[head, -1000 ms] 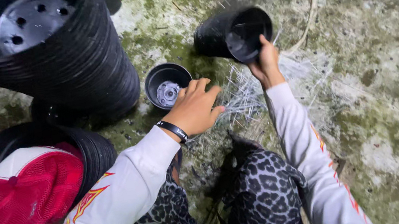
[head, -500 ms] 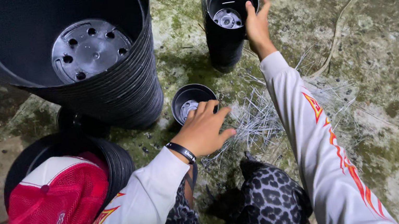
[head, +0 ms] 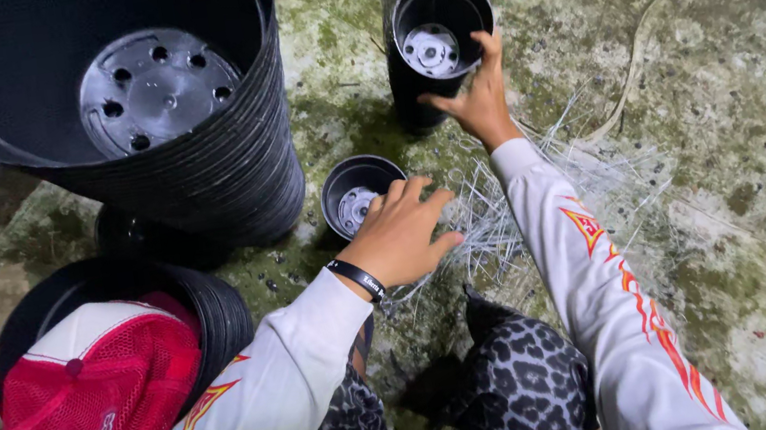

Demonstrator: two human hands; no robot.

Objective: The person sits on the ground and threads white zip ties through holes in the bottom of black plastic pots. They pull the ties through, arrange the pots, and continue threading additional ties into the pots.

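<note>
Pots first: a small black pot (head: 357, 191) stands on the mossy ground (head: 753, 119), the left hand (head: 403, 235) curled at its rim. Farther off, the right hand (head: 478, 95) pinches a taller black pot's (head: 436, 30) rim.

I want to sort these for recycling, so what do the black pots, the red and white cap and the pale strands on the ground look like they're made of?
The black pots, including the tall stack under the right hand, look like thin moulded plastic, with a dull sheen and drain holes. The cap looks like fabric, with red mesh. The strands by the left hand could be wire or plastic ties; unclear.
</note>
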